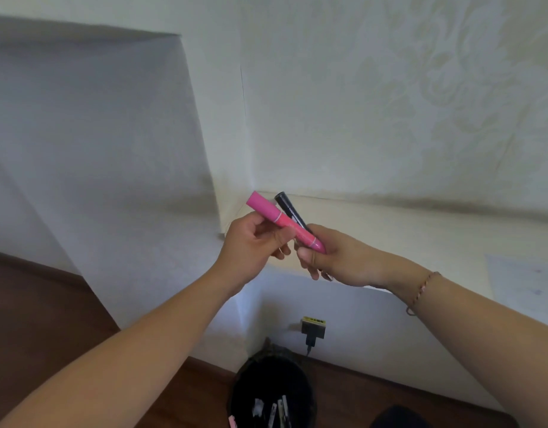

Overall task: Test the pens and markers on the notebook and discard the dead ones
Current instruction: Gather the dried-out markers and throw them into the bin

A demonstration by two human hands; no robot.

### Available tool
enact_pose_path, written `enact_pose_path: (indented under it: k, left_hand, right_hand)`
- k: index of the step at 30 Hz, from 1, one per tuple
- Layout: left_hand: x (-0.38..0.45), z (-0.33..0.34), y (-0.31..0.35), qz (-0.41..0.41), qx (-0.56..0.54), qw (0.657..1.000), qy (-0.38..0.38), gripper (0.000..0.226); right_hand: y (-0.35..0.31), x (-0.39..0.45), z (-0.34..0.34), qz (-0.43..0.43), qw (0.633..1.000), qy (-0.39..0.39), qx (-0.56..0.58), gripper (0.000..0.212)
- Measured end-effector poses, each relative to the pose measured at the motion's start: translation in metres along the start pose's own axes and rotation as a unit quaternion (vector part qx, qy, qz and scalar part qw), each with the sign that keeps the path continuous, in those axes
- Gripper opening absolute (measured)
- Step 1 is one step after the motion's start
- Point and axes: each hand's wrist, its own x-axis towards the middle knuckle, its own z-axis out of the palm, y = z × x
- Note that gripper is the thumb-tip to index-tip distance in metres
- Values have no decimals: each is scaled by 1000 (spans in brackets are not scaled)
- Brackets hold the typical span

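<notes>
A pink marker (268,212) slants up to the left between both hands at mid-frame. My left hand (251,248) pinches it near its upper half. My right hand (337,257) grips its lower end and also holds a black marker (289,208) that sticks up behind the pink one. Both markers are capped. Far below them stands a black bin (245,387) on the floor, with several discarded pens (280,410) inside. The notebook is not in view.
A white ledge (390,223) runs along the patterned wall to the right, with a sheet of paper (526,279) on it. A black plug with a yellow label (313,330) sits in a wall socket above the bin. Brown wooden floor (35,310) lies below left.
</notes>
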Motion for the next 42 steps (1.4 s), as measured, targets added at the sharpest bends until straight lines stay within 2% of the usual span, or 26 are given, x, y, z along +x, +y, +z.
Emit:
enact_pose_path:
  k: [4,7,9,11,13,14,15,16,17,19,22,24,26,27,29,31,33,35,37,39,42]
  left_hand:
    - [-7,-10,-1,1,-1,1000,-24,13]
    - [-8,-27,-8,-13,28,999,-28,13]
    - [-14,-38,-19,-46,129,987,-81,14]
    - [-24,-47,-33,-84,221,962,-138,13]
    - [-32,-52,-43,-85,373,904,-192,21]
    - [-34,-52,-46,-66,455,867,-193,31]
    - [-35,-51,-46,-42,497,850,-170,38]
    - [-36,-49,-43,-22,489,862,-133,43]
    - [-37,-45,-39,-12,428,898,-95,44]
    - [-33,-37,-26,-23,236,969,-70,43]
    - [-26,-22,-9,-38,48,995,-80,48]
    - [-23,-15,0,-37,-1,999,-31,31]
    - [-22,-16,3,-21,5,1000,-13,15]
    - [-22,-18,3,-11,17,1000,-22,11]
    - [-25,-26,-2,1,66,996,-61,14]
    - [-32,-33,-14,-21,142,983,-115,13]
    - [-41,-34,-28,-69,239,951,-182,15]
    - [-46,-35,-44,-103,380,888,-239,36]
    - [-49,-35,-54,-115,476,836,-248,52]
    - [-49,-37,-57,-84,491,838,-223,49]
    - [-46,-32,-46,1,451,876,-171,27]
  right_hand:
    - [1,-2,4,6,999,-40,-20,21]
    - [4,0,2,14,999,21,-44,23]
    - [6,1,-2,28,995,61,-75,23]
    - [8,2,-4,38,989,77,-117,27]
    - [7,1,-3,51,991,57,-112,26]
    - [6,0,-2,57,992,41,-106,26]
    - [6,0,0,61,992,27,-110,25]
    - [6,0,2,60,990,16,-127,23]
    - [5,0,5,56,987,8,-151,22]
    - [2,0,10,39,983,-3,-180,19]
    - [-6,6,21,4,988,-8,-157,20]
    - [-11,9,26,-13,991,-11,-136,19]
    - [-11,11,26,-20,990,-30,-137,24]
    - [-10,11,23,-16,988,-43,-148,34]
    - [-8,8,15,10,989,-58,-135,63]
    - [-8,4,7,25,996,-31,-79,75]
    - [-8,2,0,19,999,12,-34,66]
    - [-9,1,-4,8,999,32,-36,57]
    - [-11,0,-6,4,998,37,-52,52]
    - [-12,-2,-6,1,997,38,-60,48]
    - [-10,-8,-8,1,997,49,-66,41]
